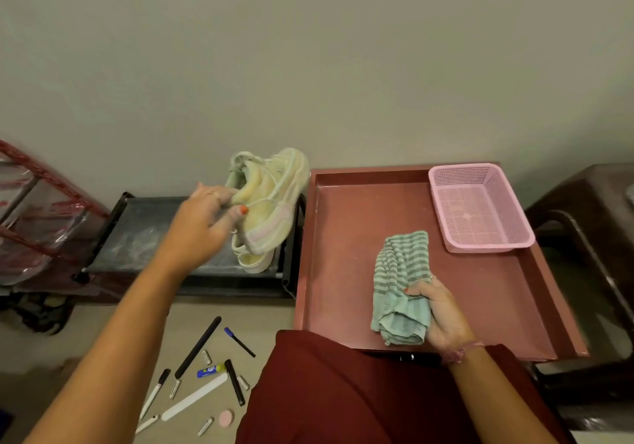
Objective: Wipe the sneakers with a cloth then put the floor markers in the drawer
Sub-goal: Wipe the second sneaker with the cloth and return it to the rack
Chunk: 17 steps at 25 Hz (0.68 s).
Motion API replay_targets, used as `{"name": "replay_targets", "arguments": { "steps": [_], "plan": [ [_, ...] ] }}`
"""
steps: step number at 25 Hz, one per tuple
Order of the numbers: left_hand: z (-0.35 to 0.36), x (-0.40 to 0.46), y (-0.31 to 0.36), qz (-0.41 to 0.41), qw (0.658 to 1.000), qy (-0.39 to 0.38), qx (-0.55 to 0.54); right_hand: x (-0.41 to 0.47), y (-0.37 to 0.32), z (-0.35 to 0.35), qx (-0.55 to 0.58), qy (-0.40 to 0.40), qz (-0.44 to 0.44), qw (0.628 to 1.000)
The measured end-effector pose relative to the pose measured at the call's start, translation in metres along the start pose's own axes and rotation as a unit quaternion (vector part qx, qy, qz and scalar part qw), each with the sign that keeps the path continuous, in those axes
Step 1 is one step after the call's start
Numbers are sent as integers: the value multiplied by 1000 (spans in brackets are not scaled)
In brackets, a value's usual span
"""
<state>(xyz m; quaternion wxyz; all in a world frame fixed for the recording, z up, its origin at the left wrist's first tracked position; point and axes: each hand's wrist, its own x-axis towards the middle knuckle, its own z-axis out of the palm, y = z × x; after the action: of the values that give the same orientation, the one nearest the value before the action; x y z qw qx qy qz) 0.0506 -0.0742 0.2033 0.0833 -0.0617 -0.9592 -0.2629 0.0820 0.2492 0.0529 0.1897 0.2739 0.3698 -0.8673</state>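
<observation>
My left hand (206, 224) grips a pale yellow-and-pink sneaker (271, 203) by its heel opening and holds it lifted, tilted, above the low black rack (144, 237). A second sneaker (255, 260) rests on the rack just below it. My right hand (442, 313) holds a bunched green striped cloth (401, 286) over the open red drawer (343, 237). Several markers and pens (199, 371) lie scattered on the floor at the lower left, among them a long black one and a blue-capped one (239, 341).
A pink plastic basket (480, 210) stands in the drawer's far right corner. A red-framed shelf wrapped in plastic (41, 210) is at the left, a dark brown stool (590, 224) at the right. The wall is close behind. My dark red clothing (343, 392) fills the bottom centre.
</observation>
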Motion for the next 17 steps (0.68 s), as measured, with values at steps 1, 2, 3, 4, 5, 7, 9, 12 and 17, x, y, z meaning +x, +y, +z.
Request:
{"name": "replay_targets", "arguments": {
  "steps": [1,2,3,4,5,7,9,12,17],
  "plan": [
    [6,0,10,7,999,-23,-22,-8,-2,2,-5,-13,-4,1000],
    [14,-1,18,16,998,-51,-43,-16,-4,4,-19,-19,-12,1000],
    [22,-2,26,28,995,-79,-61,-24,-6,6,-37,-24,-23,999],
    [31,-4,34,40,991,-105,-77,-32,-8,8,-58,-25,-41,997],
    [41,-7,41,48,986,-129,-90,-40,-11,10,-78,-28,-62,995],
    [61,-15,54,47,977,-170,-115,-54,-18,12,-135,-30,-108,984],
    [79,-25,68,44,969,-197,-144,-67,-24,13,-225,-30,-156,961],
    [102,-39,87,31,955,-212,-205,-81,-29,17,-313,-68,-189,928],
    [115,-40,110,-8,926,-235,-296,-87,-35,24,-426,-77,-198,879]
  ]
}}
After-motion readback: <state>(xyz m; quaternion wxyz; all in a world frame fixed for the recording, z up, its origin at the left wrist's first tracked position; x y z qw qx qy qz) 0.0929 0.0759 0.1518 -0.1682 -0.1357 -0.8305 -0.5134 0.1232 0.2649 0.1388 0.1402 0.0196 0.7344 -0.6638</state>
